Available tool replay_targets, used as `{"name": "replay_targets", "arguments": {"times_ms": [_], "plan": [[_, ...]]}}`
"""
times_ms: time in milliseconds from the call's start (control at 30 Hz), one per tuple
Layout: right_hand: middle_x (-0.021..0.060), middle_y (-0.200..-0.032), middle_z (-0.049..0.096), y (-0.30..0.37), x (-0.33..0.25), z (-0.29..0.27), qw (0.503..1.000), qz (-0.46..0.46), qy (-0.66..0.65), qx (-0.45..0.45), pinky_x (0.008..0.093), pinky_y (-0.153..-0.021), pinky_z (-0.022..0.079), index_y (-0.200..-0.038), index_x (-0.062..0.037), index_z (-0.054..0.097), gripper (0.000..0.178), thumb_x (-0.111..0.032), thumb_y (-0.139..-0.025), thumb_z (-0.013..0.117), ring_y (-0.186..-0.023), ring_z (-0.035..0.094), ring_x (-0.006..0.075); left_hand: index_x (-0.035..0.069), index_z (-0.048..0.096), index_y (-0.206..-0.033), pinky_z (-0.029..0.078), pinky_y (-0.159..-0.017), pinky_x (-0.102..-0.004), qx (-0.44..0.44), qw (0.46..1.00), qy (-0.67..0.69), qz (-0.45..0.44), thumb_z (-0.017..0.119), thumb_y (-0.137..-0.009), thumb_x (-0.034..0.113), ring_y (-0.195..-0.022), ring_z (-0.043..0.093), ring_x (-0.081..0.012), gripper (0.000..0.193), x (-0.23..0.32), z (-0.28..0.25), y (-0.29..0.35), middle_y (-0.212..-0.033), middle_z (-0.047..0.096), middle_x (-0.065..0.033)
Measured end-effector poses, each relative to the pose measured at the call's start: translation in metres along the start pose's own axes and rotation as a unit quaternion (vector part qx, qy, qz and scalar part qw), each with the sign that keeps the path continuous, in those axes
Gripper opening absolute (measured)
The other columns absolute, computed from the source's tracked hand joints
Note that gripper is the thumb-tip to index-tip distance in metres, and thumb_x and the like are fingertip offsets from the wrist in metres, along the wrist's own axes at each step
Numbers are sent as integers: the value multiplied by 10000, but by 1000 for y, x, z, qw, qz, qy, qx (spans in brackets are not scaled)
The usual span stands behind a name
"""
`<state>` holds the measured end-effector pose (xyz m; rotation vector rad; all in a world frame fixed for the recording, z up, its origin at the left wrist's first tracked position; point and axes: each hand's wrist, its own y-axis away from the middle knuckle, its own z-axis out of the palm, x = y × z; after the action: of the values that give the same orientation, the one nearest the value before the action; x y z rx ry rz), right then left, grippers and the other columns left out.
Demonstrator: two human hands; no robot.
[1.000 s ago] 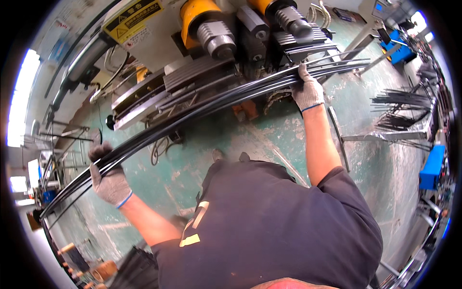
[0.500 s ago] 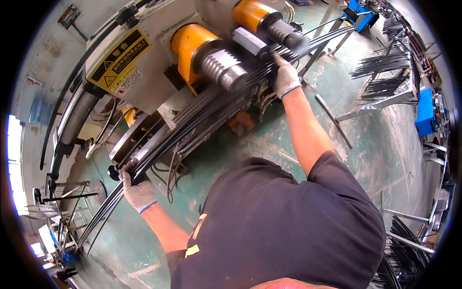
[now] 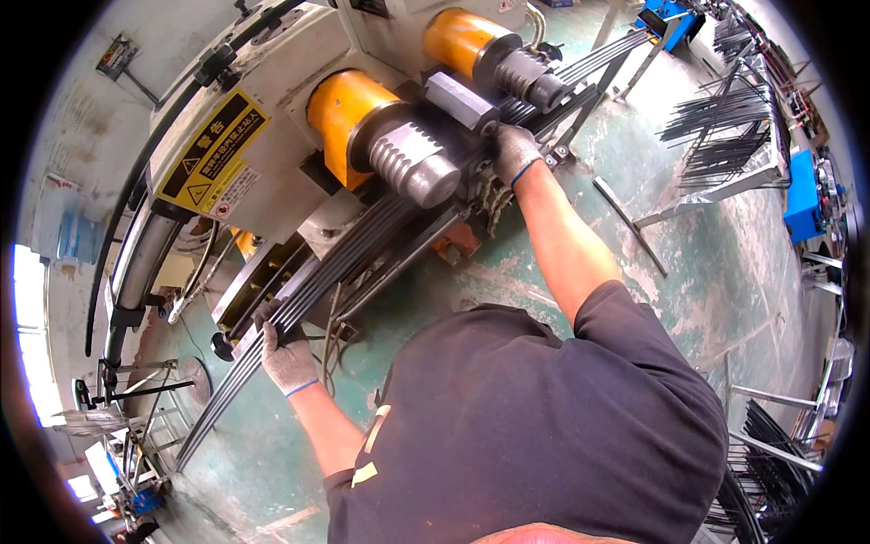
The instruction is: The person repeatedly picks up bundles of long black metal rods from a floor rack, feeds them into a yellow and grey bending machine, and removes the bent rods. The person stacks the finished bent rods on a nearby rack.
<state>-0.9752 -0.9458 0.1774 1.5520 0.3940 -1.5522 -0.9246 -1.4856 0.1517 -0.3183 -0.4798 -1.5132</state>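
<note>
At eight o'clock I have a round fan [image 3: 193,381] standing by the wall, and just right of it the lower ends of the long dark rods [image 3: 340,267] stick out over the green floor [image 3: 675,335]. Also toward eight, the gloved left hand [image 3: 288,361] is closed around the rods, thumb on the near side and fingertips showing past the far side. Above it, at ten, a yellow and black warning label [image 3: 213,163] sits on the pale machine [image 3: 294,113]. The rods climb from eight toward between one and two, and this is what I see changed: a second ago the bundle was held out in front of the machine; now it lies in along it, passing beneath the ribbed shaft [image 3: 412,163] of the orange cylinder [image 3: 355,109] at eleven. The strands look flatter, more side by side, and I judge the machine now bears some of their weight. At one o'clock the gloved right hand [image 3: 517,154] is at the rods, close by the end of a grey bar [image 3: 460,100]; its fingers are hidden, so I can't tell how tightly it grips. Further right, a rod pile [image 3: 720,118] rests at two, with a blue box [image 3: 803,198] nearer three.
</note>
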Motion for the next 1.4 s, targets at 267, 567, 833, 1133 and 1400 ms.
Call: {"name": "replay_targets", "arguments": {"times_ms": [267, 567, 833, 1133, 1400], "plan": [[132, -978, 707, 58, -33, 39, 984, 112, -101, 91, 446, -685, 550, -1123, -48, 658, 188, -100, -979, 549, -846, 700, 319, -21, 662, -1250, 437, -1179, -552, 88, 993, -33, -65, 577, -1008, 66, -1293, 597, -342, 271, -27, 28, 6, -1300, 676, -175], [127, -884, 689, -19, 23, 16, 972, -77, -177, 131, 402, -672, 551, -972, 23, 698, 195, -147, -910, 623, -742, 679, 260, -29, 622, -1329, 389, -1200, -534, 56, 997, 17, -42, 477, -1092, 311, -1326, 574, -326, 439, -6, 26, 2, -1371, 653, -166], [22, -794, 623, -20, 43, 6, 986, -55, -133, 87, 324, -623, 433, -996, -16, 698, 302, -316, -1000, 666, -697, 544, 141, -12, 645, -1300, 471, -1143, -468, 198, 975, -51, 85, 542, -1076, 204, -1232, 638, -315, 328, 40, -45, -18, -1288, 697, -151], [45, -876, 647, -15, 65, -22, 937, -297, 182, 29, 326, -731, 457, -1078, 16, 667, 352, -330, -1043, 613, -798, 573, 152, 29, 683, -1265, 476, -1140, -436, 269, 958, -92, -17, 767, -949, 325, -1183, 670, -299, 441, -79, 51, -6, -1284, 712, -105], [103, -1407, 624, -3, 79, -58, 820, -299, 486, 45, 365, -1062, 475, -1433, 4, 542, 493, -312, -1056, 529, -1233, 608, 242, 37, 485, -1470, 322, -1228, -564, 73, 996, 34, -48, 711, -958, 407, -1395, 482, -383, 671, -47, 52, 25, -1497, 548, -155]]}}
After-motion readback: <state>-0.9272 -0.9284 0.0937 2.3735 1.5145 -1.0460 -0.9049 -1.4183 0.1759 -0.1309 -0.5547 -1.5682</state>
